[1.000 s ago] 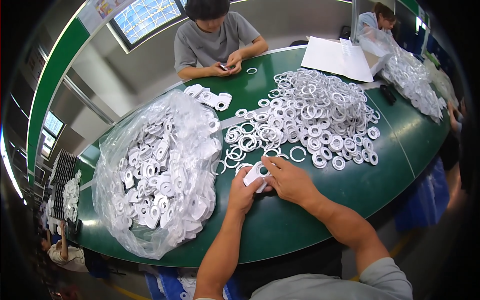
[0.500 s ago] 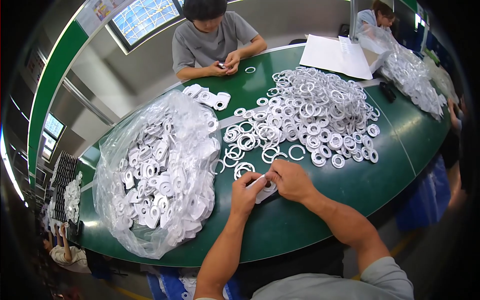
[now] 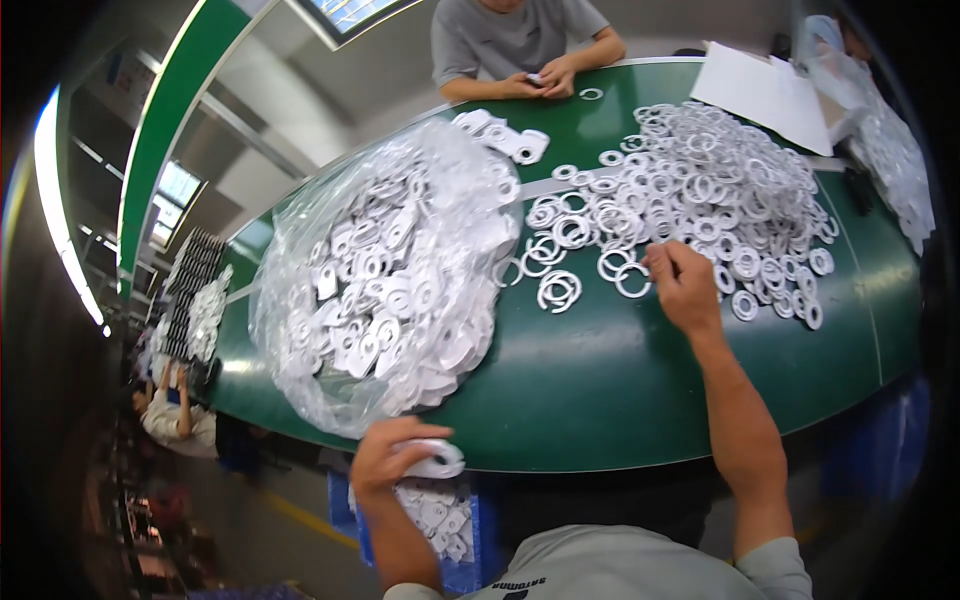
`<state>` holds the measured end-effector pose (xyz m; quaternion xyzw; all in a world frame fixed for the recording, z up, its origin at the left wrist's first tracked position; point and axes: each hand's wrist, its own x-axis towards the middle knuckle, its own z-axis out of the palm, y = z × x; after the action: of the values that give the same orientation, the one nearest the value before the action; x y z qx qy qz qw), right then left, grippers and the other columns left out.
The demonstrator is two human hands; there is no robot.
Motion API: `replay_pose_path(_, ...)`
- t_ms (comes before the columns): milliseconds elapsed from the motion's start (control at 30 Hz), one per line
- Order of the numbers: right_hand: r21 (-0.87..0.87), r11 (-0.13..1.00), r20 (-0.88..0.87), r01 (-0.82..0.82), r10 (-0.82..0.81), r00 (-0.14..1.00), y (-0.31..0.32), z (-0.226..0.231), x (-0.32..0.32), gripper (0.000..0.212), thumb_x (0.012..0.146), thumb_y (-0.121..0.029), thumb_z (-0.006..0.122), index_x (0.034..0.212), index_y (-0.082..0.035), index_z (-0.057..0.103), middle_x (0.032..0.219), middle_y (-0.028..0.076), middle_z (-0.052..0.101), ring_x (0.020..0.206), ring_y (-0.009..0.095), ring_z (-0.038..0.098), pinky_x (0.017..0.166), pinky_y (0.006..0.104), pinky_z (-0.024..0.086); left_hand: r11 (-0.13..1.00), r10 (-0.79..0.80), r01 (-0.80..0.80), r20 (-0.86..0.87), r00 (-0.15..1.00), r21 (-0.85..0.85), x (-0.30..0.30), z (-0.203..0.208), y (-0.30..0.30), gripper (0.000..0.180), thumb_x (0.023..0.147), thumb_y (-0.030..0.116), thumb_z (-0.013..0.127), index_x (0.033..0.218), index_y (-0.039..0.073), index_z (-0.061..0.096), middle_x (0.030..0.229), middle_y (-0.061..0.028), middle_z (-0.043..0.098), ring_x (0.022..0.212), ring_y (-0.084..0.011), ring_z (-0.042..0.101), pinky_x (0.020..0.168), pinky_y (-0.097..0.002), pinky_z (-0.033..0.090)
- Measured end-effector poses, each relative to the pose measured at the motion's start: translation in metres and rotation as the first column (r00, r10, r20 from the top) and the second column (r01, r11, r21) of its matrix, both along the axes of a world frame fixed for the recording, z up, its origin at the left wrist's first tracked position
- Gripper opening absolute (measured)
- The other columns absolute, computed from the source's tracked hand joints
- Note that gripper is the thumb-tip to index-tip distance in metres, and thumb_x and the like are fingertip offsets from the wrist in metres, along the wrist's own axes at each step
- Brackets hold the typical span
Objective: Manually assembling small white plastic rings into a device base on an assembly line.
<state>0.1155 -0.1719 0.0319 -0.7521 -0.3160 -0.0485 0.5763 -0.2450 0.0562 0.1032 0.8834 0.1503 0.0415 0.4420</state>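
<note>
My left hand [image 3: 388,458] is at the near table edge, above a blue bin [image 3: 478,530]. Its fingers grip a flat white plastic piece with a round hole [image 3: 440,460]. Farther right, my right hand [image 3: 688,287] reaches over the near edge of a heap of white rings [image 3: 700,185]. The thumb and fingers of that hand are pressed together; whatever they pinch is hidden. Just left of the fingertips, an open white ring [image 3: 622,288] lies on the table. More white holed pieces fill the blue bin below my left hand.
A large clear plastic bag [image 3: 290,330] of white holed pieces stands on the green table [image 3: 600,400]. Across it, a person's hands [image 3: 545,84] hold a small piece near a few white parts [image 3: 528,147]. White sheets [image 3: 760,95] and another bag [image 3: 890,170] occupy the far right.
My hands were together on a white piece at the table's middle. The left has drawn back with a piece to above the bin; the right has moved to the rings. The view has shifted.
</note>
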Motion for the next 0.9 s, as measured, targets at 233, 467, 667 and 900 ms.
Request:
replay_pose_path(233, -0.042, 0.999, 0.001, 0.006, -0.006, 1.0, 0.001, 0.006, -0.004, 0.031, 0.096, -0.022, 0.054, 0.077, 0.0, 0.062, 0.058, 0.002, 0.055, 0.053, 0.009, 0.047, 0.049, 0.0258, 0.034, 0.674, 0.678, -0.732, 0.312, 0.665, 0.096, -0.064, 0.018, 0.05, 0.016, 0.088, 0.01, 0.061, 0.092, -0.005, 0.064, 0.078, -0.0028, 0.062, 0.07, -0.0095, 0.056, 0.062, -0.0229, 0.044)
replay_pose_path(467, -0.063, 0.998, 0.022, 0.027, -0.025, 0.999, -0.004, 0.004, -0.003, 0.032, 0.096, -0.024, 0.054, 0.076, 0.0, 0.063, 0.057, 0.003, 0.055, 0.052, 0.009, 0.047, 0.049, 0.0263, 0.035, 0.702, 0.504, -0.585, 0.297, 0.811, 0.406, 0.062, -0.035, 0.133, 0.03, 0.08, 0.024, 0.072, 0.097, 0.0, 0.064, 0.079, -0.015, 0.068, 0.072, -0.027, 0.066, 0.067, -0.0349, 0.05)
replay_pose_path(667, -0.018, 0.995, -0.008, 0.101, -0.102, 0.995, -0.01, 0.004, 0.014, 0.027, 0.093, -0.021, 0.056, 0.08, 0.001, 0.064, 0.064, 0.007, 0.063, 0.055, 0.012, 0.055, 0.052, 0.0284, 0.041, 0.496, 0.528, -0.63, 0.369, 0.765, 0.598, 0.089, -0.057, 0.156, 0.032, 0.077, 0.024, 0.073, 0.101, 0.004, 0.064, 0.079, -0.0169, 0.068, 0.072, -0.0308, 0.067, 0.066, -0.0392, 0.05)
replay_pose_path(900, -0.03, 0.985, 0.014, 0.17, -0.17, 0.985, -0.015, 0.0, 0.028, 0.028, 0.091, -0.022, 0.058, 0.077, 0.001, 0.064, 0.062, 0.01, 0.061, 0.054, 0.014, 0.054, 0.052, 0.0302, 0.041, 0.539, 0.589, -0.838, 0.749, 0.303, -0.085, 0.085, -0.016, 0.132, 0.022, 0.092, 0.007, 0.048, 0.105, 0.001, 0.063, 0.092, -0.0067, 0.063, 0.077, -0.0149, 0.058, 0.071, -0.0285, 0.048)
